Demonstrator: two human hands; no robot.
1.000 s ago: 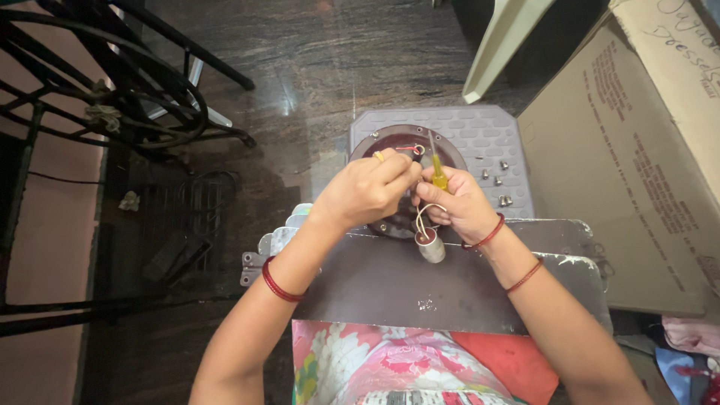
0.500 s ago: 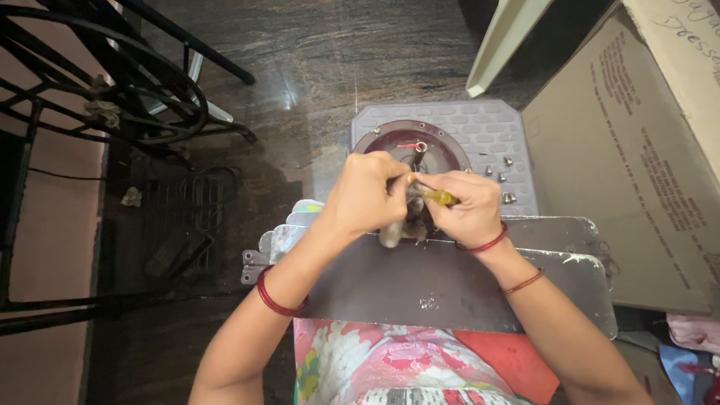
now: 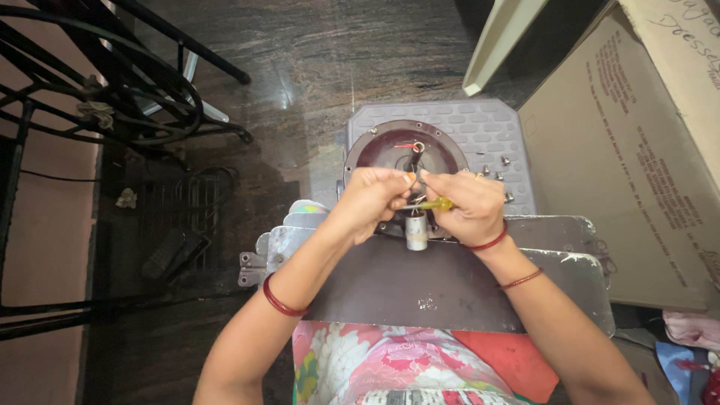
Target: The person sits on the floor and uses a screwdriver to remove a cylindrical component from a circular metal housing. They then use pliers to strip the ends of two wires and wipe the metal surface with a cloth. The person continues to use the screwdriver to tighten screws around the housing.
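Round maroon housing as landmark: loose screws right of it on grey ribbed base, cardboard box further right. My left hand and right hand cover its near rim, pinched together on yellow-handled screwdriver; small metal cylinder dangles beneath. Since half second ago, cylinder swung clear below knuckles.

Screwdriver: yellow translucent handle, lying roughly level at frame centre, mostly hidden inside a fist.
Cylindrical metal part: small, grey, upright, just below the screwdriver, at the lower rim of the round maroon plate, which sits on a grey ribbed housing.
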